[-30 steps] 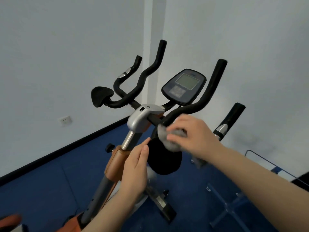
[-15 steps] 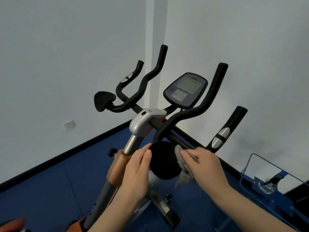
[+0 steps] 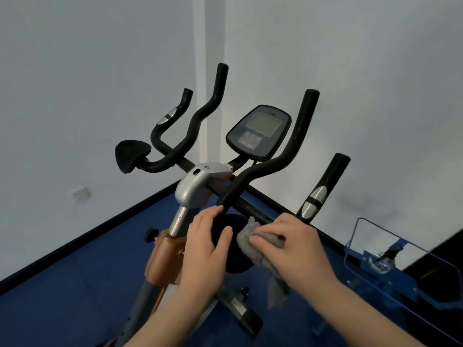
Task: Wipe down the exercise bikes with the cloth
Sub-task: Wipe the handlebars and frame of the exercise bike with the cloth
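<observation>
Both hands work: right hand [image 3: 298, 244] fingers curl on the soft, limp cloth [image 3: 253, 242], easily bunched under them, while left hand [image 3: 208, 249] fingers grip the firm pad [image 3: 231, 226].

Centre frame, the bike [image 3: 198, 186] stands upright, black bars, grey console. My grey cloth [image 3: 253, 244] lies crumpled against its round black pad [image 3: 234, 246], lower centre.

Both forearms reach forward; left grip [image 3: 208, 249] curls its fingers, right grip [image 3: 290, 242] pinches closed.
</observation>
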`<act>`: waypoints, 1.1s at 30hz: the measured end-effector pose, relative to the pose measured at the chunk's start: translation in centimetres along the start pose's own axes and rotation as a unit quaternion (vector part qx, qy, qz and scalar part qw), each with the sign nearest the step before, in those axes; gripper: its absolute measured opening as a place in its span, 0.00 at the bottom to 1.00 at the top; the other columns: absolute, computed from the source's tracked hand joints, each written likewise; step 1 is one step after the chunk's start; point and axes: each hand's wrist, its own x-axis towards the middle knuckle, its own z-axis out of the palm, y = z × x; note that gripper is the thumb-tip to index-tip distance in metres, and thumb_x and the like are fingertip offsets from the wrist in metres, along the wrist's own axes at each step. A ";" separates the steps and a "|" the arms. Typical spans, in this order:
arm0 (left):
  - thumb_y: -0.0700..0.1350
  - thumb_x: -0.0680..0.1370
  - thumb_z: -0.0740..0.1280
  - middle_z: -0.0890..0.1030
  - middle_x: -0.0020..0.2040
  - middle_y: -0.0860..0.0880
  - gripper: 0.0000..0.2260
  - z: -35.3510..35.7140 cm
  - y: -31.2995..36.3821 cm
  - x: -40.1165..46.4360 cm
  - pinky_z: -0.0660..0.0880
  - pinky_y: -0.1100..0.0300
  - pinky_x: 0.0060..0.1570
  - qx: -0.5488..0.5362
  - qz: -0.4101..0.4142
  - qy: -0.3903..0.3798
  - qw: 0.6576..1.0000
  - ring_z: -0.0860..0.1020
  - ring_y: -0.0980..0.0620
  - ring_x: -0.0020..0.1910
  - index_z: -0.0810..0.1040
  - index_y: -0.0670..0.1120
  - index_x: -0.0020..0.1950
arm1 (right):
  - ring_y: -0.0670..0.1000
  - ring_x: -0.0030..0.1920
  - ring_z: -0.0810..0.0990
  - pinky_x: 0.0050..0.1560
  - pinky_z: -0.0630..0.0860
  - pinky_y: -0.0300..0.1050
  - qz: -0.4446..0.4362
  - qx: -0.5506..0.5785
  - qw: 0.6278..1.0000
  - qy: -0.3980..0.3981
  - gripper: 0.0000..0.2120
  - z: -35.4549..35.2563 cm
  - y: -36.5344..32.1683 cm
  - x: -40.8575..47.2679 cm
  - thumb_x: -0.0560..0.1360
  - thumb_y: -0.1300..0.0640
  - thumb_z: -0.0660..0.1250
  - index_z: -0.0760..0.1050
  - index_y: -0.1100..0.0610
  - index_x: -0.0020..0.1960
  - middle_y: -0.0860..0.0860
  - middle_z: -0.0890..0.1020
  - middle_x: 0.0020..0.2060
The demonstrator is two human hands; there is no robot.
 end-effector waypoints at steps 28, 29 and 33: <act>0.45 0.77 0.64 0.79 0.54 0.51 0.08 3.3 -1.4 3.3 0.73 0.55 0.51 0.170 0.140 0.173 0.960 0.77 0.53 0.53 0.80 0.47 0.52 | 0.50 0.36 0.74 0.31 0.63 0.41 0.036 -0.212 0.956 -0.199 0.09 0.5 2.6 8.6 0.72 0.47 0.67 0.77 0.50 0.36 0.46 0.75 0.29; 0.45 0.77 0.63 0.80 0.54 0.51 0.08 3.3 -1.4 3.3 0.73 0.55 0.51 0.168 0.139 0.175 0.960 0.77 0.53 0.53 0.80 0.46 0.52 | 0.51 0.36 0.74 0.33 0.64 0.41 0.045 -0.187 0.963 -0.187 0.10 1.4 2.2 9.1 0.72 0.48 0.67 0.75 0.50 0.34 0.47 0.74 0.30; 0.45 0.77 0.63 0.80 0.54 0.49 0.09 3.3 -1.2 3.2 0.73 0.54 0.51 0.171 0.137 0.172 0.961 0.77 0.51 0.52 0.80 0.46 0.51 | 0.56 0.44 0.79 0.45 0.75 0.48 0.050 -0.130 0.981 -0.134 0.09 4.1 1.0 9.3 0.75 0.51 0.65 0.78 0.56 0.42 0.54 0.82 0.39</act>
